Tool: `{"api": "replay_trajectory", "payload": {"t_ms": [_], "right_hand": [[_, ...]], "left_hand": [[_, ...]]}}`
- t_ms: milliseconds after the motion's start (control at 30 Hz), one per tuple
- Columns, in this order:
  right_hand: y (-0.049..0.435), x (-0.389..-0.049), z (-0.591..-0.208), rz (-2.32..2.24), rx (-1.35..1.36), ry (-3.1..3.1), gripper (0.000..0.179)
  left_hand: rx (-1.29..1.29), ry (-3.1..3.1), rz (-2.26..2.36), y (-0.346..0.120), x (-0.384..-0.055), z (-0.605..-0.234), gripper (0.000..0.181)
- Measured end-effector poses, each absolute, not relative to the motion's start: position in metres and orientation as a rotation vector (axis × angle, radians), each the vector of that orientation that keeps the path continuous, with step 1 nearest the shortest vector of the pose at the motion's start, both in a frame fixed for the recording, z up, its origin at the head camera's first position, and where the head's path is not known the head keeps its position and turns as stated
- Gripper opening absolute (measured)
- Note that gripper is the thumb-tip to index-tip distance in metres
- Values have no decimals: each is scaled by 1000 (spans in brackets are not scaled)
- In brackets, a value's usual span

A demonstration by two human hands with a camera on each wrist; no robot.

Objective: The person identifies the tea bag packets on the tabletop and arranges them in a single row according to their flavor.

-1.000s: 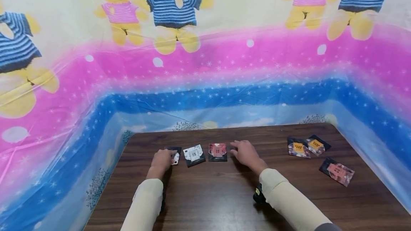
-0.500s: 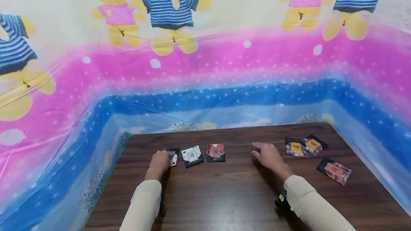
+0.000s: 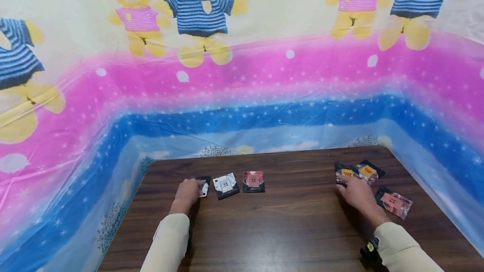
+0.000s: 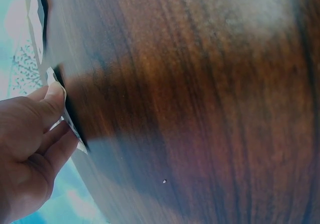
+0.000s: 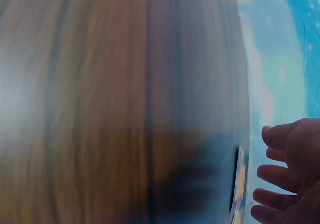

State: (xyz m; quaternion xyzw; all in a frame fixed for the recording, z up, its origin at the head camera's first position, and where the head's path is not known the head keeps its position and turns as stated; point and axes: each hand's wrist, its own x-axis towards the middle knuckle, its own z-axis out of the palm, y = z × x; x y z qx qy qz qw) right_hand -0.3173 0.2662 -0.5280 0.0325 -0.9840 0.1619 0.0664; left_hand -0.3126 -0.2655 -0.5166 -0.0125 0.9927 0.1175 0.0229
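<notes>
left grip (image 3: 187,191) pinches the leftmost black-and-white packet (image 3: 205,188) left of centre, right grip (image 3: 357,192) is loose and empty by the orange-label packet (image 3: 346,172) at mid right, so I'd take that one's free left edge so the overlapping packet (image 3: 368,171) beside it doesn't get dragged

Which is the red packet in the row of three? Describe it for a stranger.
On the brown table, find the row of three packets by the left hand. The red packet ends that row on the right, red where the other two show white.
</notes>
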Motion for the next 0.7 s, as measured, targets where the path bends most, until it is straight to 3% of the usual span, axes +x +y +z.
{"api": "replay_trajectory", "payload": {"t_ms": [467,700], "right_hand": [[340,-294,-525,442,-268,-3042,49],[361,-285,-535,346,-226,-3131,39]], "left_hand": [[-32,3077,328,-268,-317,-520,43],[-24,3088,278,-267,-317,-518,43]]}}
